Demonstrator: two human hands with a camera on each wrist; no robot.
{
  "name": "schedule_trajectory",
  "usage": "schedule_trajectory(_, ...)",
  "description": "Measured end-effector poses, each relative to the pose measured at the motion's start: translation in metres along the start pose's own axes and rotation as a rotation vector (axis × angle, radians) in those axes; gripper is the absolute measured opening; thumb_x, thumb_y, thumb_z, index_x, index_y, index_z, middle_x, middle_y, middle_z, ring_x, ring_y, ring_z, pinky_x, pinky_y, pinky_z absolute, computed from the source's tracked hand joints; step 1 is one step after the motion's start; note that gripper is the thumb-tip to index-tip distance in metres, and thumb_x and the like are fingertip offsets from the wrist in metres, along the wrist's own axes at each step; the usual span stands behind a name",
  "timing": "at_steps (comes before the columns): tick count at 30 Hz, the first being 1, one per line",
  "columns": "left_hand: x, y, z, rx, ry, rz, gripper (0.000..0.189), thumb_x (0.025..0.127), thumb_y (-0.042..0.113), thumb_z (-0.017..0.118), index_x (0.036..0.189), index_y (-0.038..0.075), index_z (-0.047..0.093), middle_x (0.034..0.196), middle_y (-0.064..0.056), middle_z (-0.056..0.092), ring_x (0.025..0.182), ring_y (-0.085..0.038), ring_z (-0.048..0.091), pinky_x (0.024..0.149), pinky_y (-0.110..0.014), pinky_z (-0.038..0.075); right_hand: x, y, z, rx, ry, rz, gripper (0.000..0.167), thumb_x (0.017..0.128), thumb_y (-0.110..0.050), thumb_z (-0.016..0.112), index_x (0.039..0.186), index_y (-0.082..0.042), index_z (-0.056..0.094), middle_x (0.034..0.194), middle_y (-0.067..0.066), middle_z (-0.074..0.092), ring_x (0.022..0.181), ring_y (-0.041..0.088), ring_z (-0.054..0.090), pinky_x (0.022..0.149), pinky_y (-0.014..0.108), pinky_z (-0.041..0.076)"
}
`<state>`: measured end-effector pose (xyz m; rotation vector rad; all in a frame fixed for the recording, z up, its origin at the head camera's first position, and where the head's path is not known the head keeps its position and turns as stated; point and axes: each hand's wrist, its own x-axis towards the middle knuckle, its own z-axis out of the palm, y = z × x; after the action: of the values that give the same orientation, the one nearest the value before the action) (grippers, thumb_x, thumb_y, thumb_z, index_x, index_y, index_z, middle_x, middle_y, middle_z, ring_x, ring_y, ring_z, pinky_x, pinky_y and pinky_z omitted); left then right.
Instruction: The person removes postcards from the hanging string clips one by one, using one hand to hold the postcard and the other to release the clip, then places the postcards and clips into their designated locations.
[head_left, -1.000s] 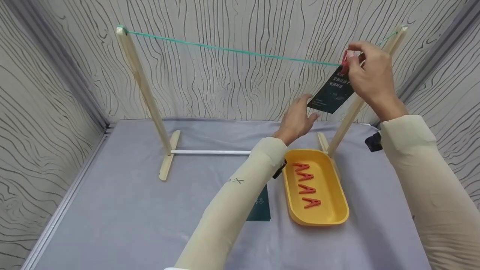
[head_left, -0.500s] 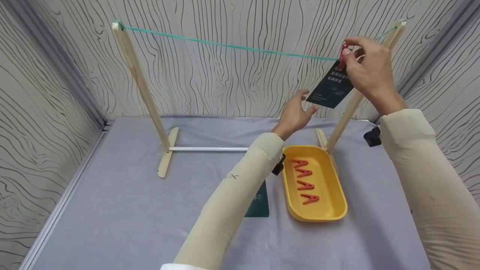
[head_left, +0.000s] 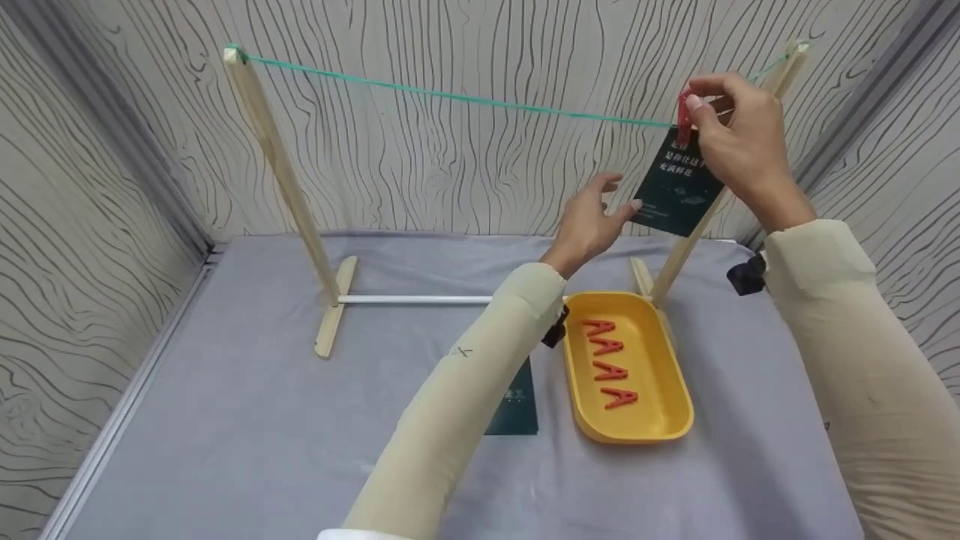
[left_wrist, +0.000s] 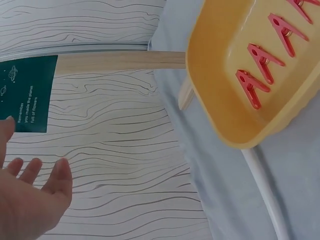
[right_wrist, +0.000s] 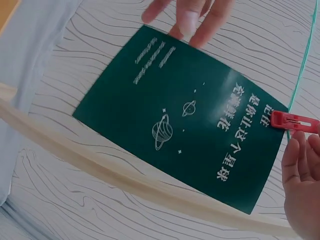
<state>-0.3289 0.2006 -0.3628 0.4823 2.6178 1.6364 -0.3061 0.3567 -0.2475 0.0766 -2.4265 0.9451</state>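
A dark green card [head_left: 679,187] with white lettering and planet drawings hangs tilted from a green string [head_left: 465,98]. A red clothespin [right_wrist: 295,121] sits over the card's upper corner at the string. My right hand [head_left: 746,142] pinches this clothespin between thumb and fingers. Beside the card's lower left edge is my left hand [head_left: 589,229], its fingers spread and relaxed. Its thumb overlaps the card's edge in the head view; whether it touches cannot be told. In the right wrist view, the left fingers [right_wrist: 212,22] show past that edge.
The string runs between two wooden posts [head_left: 281,169] joined below by a white rod [head_left: 412,299]. A yellow tray [head_left: 675,405] with several red clothespins [head_left: 620,397] stands near the right post. Another green card [head_left: 517,409] lies partly under my left forearm.
The card's lower end has swung right and down, so it hangs more upright and shows more of its face. My left hand's fingers have spread away from its lower corner. My right hand stays at the clothespin.
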Motion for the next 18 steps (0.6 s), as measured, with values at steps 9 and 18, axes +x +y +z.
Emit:
schedule_trajectory(9,-0.003,0.006,-0.001,-0.156,-0.055,0.088,0.034,0.105,0.036,0.066,0.137,0.023,0.068,0.137,0.007,0.070,0.123,-0.008,0.065,0.099,-0.021,0.058,-0.003,0.004,-0.004,0.056,0.005,0.000,0.040,0.108,-0.033,0.058,0.140,-0.010,0.063,0.117,-0.006,0.066,0.093,0.000,0.058,0.083,0.014,0.046)
schedule_trajectory(18,-0.006,0.011,0.000,-0.255,-0.101,0.068,0.025,0.103,0.030,0.068,0.125,0.017,0.073,0.110,0.002,0.077,0.094,-0.007,0.068,0.085,-0.016,0.060,-0.006,0.002,-0.006,0.151,-0.007,0.005,0.024,0.108,-0.023,0.059,0.127,-0.010,0.064,0.105,-0.015,0.060,0.092,0.007,0.056,0.079,0.017,0.046)
